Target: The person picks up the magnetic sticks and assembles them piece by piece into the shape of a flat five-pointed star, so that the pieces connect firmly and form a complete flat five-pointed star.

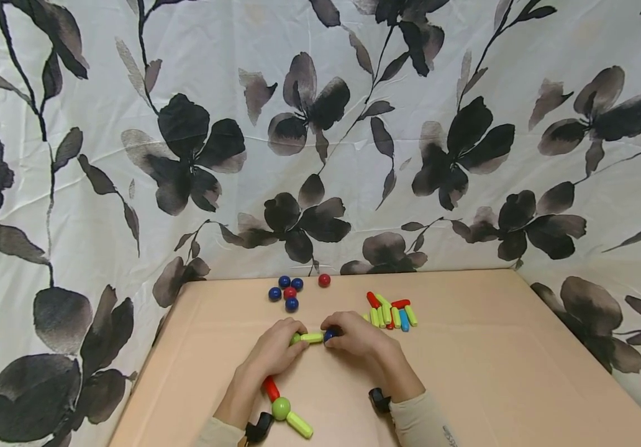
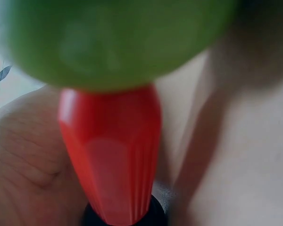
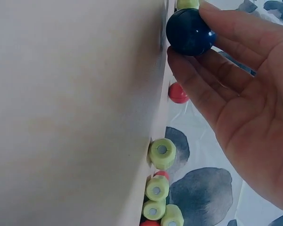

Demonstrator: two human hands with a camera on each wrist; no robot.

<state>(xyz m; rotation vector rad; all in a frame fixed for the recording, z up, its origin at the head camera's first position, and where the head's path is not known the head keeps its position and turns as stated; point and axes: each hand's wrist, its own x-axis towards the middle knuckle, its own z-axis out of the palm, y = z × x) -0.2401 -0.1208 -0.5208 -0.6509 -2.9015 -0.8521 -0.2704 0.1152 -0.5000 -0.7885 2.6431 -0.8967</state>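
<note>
My left hand (image 1: 277,345) grips a green ball (image 1: 295,338), mostly covered by its fingers. A yellow-green rod (image 1: 312,338) reaches from that ball toward a dark blue ball (image 1: 329,335), which my right hand (image 1: 358,335) pinches between thumb and fingertips. In the right wrist view the blue ball (image 3: 190,32) shows plainly; whether it touches the rod is hard to tell. Below my left forearm, a red rod (image 1: 271,388), a green ball (image 1: 281,408) and a yellow-green rod (image 1: 300,425) are joined. The left wrist view shows a red rod (image 2: 113,150) against a green ball (image 2: 113,42) up close.
Several blue balls (image 1: 291,304) cluster with a red ball (image 1: 289,292) at the table's back edge; another red ball (image 1: 324,280) lies apart. Loose yellow-green, red and blue rods (image 1: 404,320) are grouped right of my right hand. A floral cloth (image 1: 376,155) hangs behind the table (image 1: 499,360).
</note>
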